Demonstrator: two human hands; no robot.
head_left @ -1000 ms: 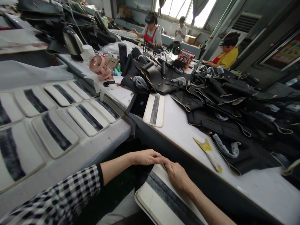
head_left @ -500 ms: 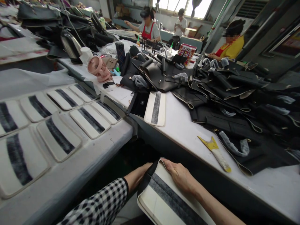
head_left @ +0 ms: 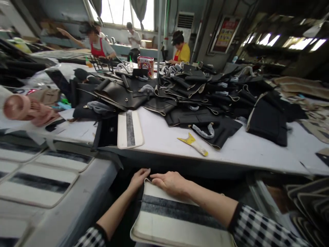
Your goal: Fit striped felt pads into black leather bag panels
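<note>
Low in front of me lies a cream bag panel (head_left: 182,223) with a dark band along its length and a raised rim. My left hand (head_left: 138,178) is closed at the panel's far left corner, thumb and fingers pinched at the edge. My right hand (head_left: 171,183) grips the far edge beside it, fingers bent over the rim and pointing toward the left fingertips. Black material shows along the panel's left side. The panel's underside is hidden.
On the left table lie several similar banded panels (head_left: 38,183). Across the white table (head_left: 159,137) stand another banded panel (head_left: 130,130), a yellow-and-white tool (head_left: 192,144), a pink fan (head_left: 28,109) and heaped black bag parts (head_left: 195,118). Co-workers (head_left: 181,48) sit farther back. Stacked panels (head_left: 308,206) stand at right.
The view has swung right, so the tables have shifted left. My left hand has come out from behind the panel's corner, and the panel lies more level across the view.
</note>
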